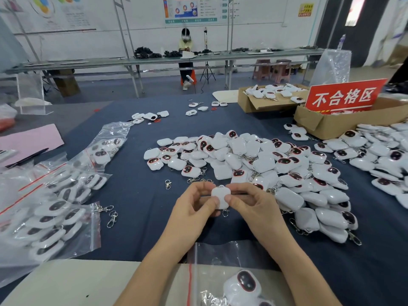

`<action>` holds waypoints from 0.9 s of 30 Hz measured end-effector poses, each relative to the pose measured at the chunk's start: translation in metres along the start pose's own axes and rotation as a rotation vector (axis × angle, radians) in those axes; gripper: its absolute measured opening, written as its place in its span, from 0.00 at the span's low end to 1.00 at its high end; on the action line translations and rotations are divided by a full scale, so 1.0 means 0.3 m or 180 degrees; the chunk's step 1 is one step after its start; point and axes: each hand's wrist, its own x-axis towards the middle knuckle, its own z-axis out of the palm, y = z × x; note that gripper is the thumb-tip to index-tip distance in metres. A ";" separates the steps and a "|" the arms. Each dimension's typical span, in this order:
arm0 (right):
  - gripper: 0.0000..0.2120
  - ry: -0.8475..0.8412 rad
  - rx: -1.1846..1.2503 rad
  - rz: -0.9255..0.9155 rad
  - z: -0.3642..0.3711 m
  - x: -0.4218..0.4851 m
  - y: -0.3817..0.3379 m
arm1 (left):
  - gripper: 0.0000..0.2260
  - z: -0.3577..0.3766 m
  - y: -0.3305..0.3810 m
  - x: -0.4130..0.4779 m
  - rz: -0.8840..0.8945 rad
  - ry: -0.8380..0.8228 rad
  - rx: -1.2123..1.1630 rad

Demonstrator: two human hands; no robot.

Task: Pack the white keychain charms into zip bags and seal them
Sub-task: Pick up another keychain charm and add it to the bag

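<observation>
Left hand [194, 204] and right hand [249, 202] together pinch one white charm [220, 196], each grip closed on it, above the bench [143, 195] towards its near edge. Likely fault: the dangling clasp [225, 213] snags the zip bag [212, 252] mouth, preventing sealing.

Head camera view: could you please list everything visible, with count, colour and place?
held charm: one, white, centre foreground.
loose charms: many, white with dark faces, heaped centre and right.
filled zip bags: several, clear, left.
front zip bag: one, clear, near edge.
cardboard boxes: two, brown, far right.
sign: one, red, at nearer box.
loose clasps: few, silver, left of centre.
table cover: one, navy, underneath.
left hand, right hand: two, bare, centre, pinching the held charm.
</observation>
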 end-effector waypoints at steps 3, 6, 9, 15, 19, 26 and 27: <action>0.13 -0.0046 -0.0370 -0.0225 0.006 -0.004 0.005 | 0.07 0.000 -0.004 0.001 0.0016 0.0059 0.0076; 0.12 -0.0085 -0.0318 -0.0251 0.005 -0.008 0.002 | 0.07 0.000 -0.006 0.003 -0.0013 0.0156 0.0112; 0.15 -0.0109 -0.0245 -0.0256 0.005 -0.010 0.001 | 0.07 -0.001 0.000 0.001 0.0023 0.0165 0.0178; 0.13 -0.0140 -0.0068 -0.0175 0.005 -0.014 -0.010 | 0.09 0.002 0.021 -0.008 0.0189 0.0157 0.0251; 0.09 -0.0174 0.0443 0.0024 -0.005 -0.016 -0.023 | 0.09 0.012 0.032 -0.014 0.0290 0.0133 0.0195; 0.17 -0.0432 0.0501 0.0021 0.010 -0.017 -0.024 | 0.16 0.014 0.023 -0.015 0.0677 0.0577 0.0620; 0.14 -0.0395 0.0403 -0.0063 0.014 -0.017 -0.025 | 0.18 0.018 0.022 -0.018 0.0764 0.0524 0.0737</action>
